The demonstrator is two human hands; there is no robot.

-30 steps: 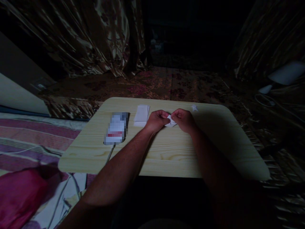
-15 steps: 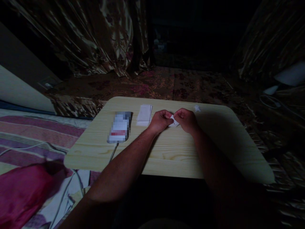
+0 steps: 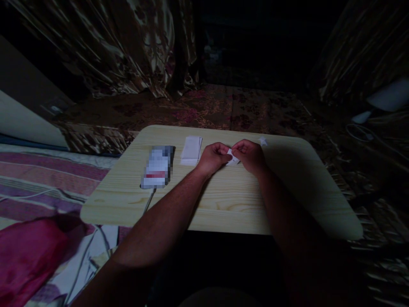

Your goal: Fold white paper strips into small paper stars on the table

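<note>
A small white piece of paper is pinched between both hands just above the light wooden table. My left hand grips its left side with curled fingers. My right hand holds its right side, fingers closed on it. Most of the paper is hidden by the fingers. A stack of white paper slips lies on the table just left of my left hand. A tiny white folded piece sits near the far edge, right of my right hand.
A phone lies at the table's left with a cable running off the near edge. A striped cloth and a pink cloth lie to the left. Patterned carpet and curtains surround the table in the dark.
Both hands stay together on the small paper, with only slight finger shifts. The view has moved a little, so the table sits slightly higher in frame.
</note>
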